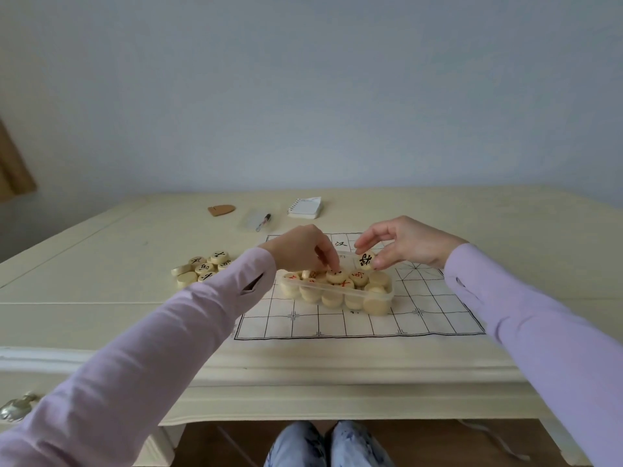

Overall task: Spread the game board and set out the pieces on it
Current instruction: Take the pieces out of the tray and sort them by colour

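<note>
A white cloth game board (431, 315) with a black grid lies spread on the cream table. On it stands a clear plastic box (337, 293) filled with several round wooden pieces marked in red or black. My left hand (300, 249) reaches into the box and its fingertips pinch a piece (334, 275) with a black mark. My right hand (401, 242) holds another black-marked piece (366, 260) just above the box's right end, between thumb and fingers. A pile of several black-marked pieces (202, 268) lies on the table left of the board.
Near the table's far edge lie a small spiral notepad (305, 207), a pen in a clear sleeve (263, 221) and a brown wooden object (220, 210). The table's front edge (303, 365) runs below the board, above my knees. A brass drawer handle (17, 406) shows at lower left.
</note>
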A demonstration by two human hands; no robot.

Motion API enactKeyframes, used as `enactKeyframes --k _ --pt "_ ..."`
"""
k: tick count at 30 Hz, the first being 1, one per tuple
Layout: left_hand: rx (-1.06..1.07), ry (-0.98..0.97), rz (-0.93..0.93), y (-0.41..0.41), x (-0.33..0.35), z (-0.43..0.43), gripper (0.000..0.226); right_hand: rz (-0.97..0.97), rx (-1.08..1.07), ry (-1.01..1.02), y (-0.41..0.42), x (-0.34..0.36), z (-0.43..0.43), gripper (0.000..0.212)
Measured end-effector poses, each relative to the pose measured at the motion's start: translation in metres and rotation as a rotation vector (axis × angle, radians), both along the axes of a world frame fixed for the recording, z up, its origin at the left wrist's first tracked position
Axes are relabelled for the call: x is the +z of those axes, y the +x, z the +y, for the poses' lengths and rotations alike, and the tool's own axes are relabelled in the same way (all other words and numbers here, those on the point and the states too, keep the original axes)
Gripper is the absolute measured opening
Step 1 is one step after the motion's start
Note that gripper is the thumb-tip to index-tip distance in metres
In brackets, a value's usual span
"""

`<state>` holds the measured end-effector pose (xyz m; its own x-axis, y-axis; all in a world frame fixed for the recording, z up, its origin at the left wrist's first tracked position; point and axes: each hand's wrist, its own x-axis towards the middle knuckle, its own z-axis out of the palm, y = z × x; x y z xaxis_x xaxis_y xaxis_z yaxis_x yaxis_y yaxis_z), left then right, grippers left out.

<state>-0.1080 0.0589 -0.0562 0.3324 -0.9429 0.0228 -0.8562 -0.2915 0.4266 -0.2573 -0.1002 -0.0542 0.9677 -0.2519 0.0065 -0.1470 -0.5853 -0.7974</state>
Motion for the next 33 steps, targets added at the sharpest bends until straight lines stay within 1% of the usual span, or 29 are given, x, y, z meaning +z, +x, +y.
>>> enactKeyframes --k 3,5,8,11,13,16,18,21,27,28,29,31,33 --pt "0.009 -0.016 0.029 0.001 0.000 -0.001 0.024 0.036 0.016 -0.033 0.000 0.003 0.000 0.045" --pt "-0.001 -0.007 0.033 -0.001 0.000 -0.003 0.019 0.051 0.017 -0.044 0.000 0.005 0.001 0.046" --pt "-0.010 0.064 0.000 -0.006 -0.001 -0.008 0.027 0.064 0.010 -0.055 0.002 0.006 0.004 0.045" --pt "-0.007 0.115 -0.027 -0.007 -0.003 -0.014 0.030 0.106 -0.030 -0.131 0.004 0.009 0.007 0.038" --pt "-0.004 0.137 -0.034 -0.006 -0.003 -0.016 0.024 0.131 -0.084 -0.159 0.006 0.010 0.009 0.029" --pt "0.000 0.136 -0.033 -0.005 -0.001 -0.013 0.012 0.125 -0.156 -0.082 0.015 0.009 0.011 0.018" --pt "0.001 0.101 -0.029 -0.005 0.001 -0.011 0.017 0.117 -0.199 -0.043 0.021 0.008 0.011 0.023" --pt "-0.003 0.099 -0.066 -0.007 0.001 -0.008 0.034 0.124 -0.233 0.020 0.028 0.007 0.015 0.027" --pt "-0.010 0.168 -0.159 -0.008 -0.003 -0.013 0.030 0.178 -0.306 0.132 0.033 0.004 0.024 0.026" --pt "-0.005 0.155 -0.163 -0.008 -0.002 -0.013 0.031 0.187 -0.313 0.152 0.033 0.004 0.025 0.026" --pt "0.014 0.111 -0.148 -0.006 0.000 -0.013 0.033 0.192 -0.319 0.182 0.034 0.004 0.027 0.026" --pt "0.081 -0.048 -0.068 -0.003 0.007 -0.009 0.036 0.177 -0.338 0.280 0.036 0.004 0.031 0.025" --pt "0.105 -0.175 0.013 0.001 0.013 -0.005 0.038 0.138 -0.342 0.446 0.041 0.004 0.037 0.022"
